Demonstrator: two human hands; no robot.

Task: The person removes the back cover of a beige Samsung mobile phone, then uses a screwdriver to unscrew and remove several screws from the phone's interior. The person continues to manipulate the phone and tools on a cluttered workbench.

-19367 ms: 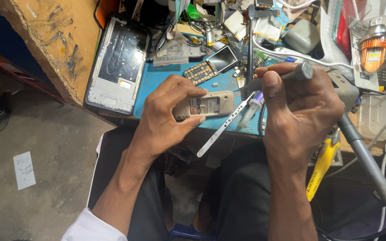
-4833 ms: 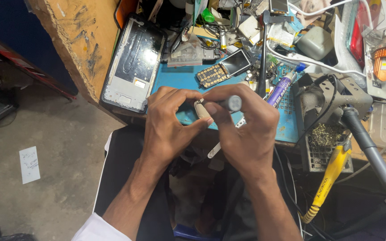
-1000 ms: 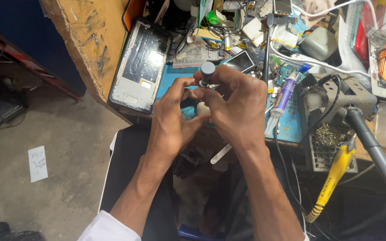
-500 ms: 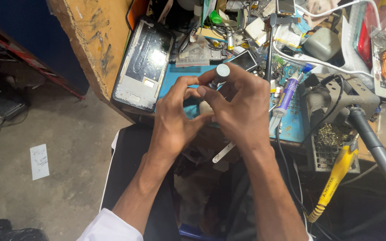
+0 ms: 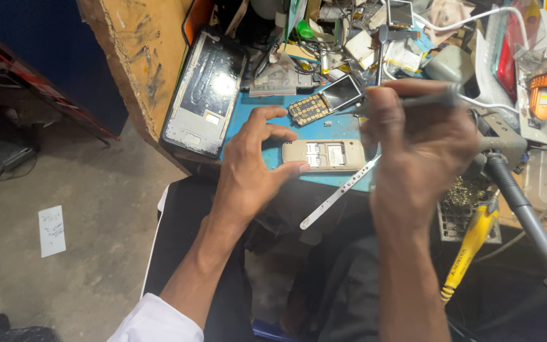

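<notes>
Left hand [image 5: 251, 171] rests spread at the front edge of the blue worktop [image 5: 248, 120], fingers apart; the thumb tip touches the near left corner of the phone body [image 5: 324, 154] and the other fingers arch above its left end without closing on it. Right hand [image 5: 422, 149] is raised just right of the phone body, fingers clamped around a grey-handled tool [image 5: 428, 100] whose handle runs roughly left to right; its tip is blurred and cannot be made out.

Phone body, beige, lies flat and open-side up, long axis left to right along the worktop's front edge, its card slots showing. Behind it sit a keypad board [image 5: 308, 109] and a small display [image 5: 343, 92], set diagonally. A larger phone frame [image 5: 205, 95] lies at the left, long axis running away from the viewer. A thin metal strip [image 5: 340, 192] slants off the front edge. A yellow-handled tool [image 5: 470, 244] hangs at lower right.
</notes>
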